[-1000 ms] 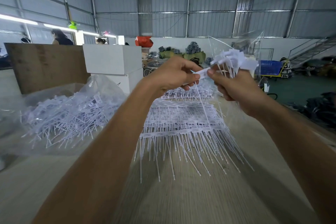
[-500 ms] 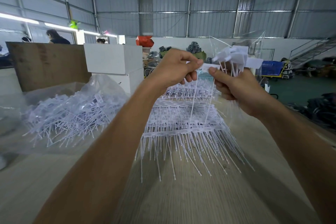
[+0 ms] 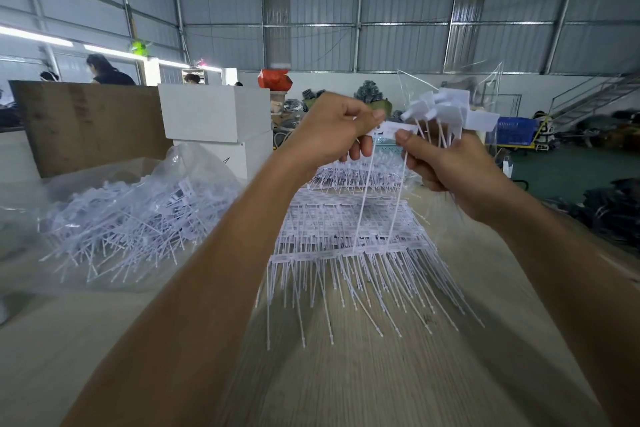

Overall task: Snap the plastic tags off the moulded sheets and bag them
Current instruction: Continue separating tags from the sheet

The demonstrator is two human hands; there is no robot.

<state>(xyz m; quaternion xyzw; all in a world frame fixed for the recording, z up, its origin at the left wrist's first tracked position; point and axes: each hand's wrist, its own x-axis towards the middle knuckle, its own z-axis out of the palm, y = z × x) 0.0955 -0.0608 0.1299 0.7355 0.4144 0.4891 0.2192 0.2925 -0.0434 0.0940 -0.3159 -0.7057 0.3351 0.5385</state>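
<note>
Left hand: up in front of the chest, the left hand (image 3: pixel 330 130) has thumb and forefinger curled tight, pinching one end of a small white strip of tags (image 3: pixel 393 130).
Right hand: the right hand (image 3: pixel 450 166) pinches the other end of that strip with its thumb, and its curled fingers also clutch a bundle of loose tags (image 3: pixel 446 111), flat heads fanned out above the fist.
Strip: two thin tails hang straight down from it, reaching to the sheets below.
Moulded sheets: a stack of moulded sheets (image 3: pixel 349 232) lies on the pale table (image 3: pixel 346 381) just beyond the forearms, long tails splayed toward the onlooker's side.
Bag: a clear plastic bag (image 3: pixel 131 215) on the left of the table, mouth open, heaped with snapped-off tags.
Behind: a brown board (image 3: pixel 86 125) and white boxes (image 3: pixel 214 114) stand at the table's far edge; a blue crate (image 3: pixel 516 130) sits far right, and a person (image 3: pixel 105 69) stands beyond the board.
</note>
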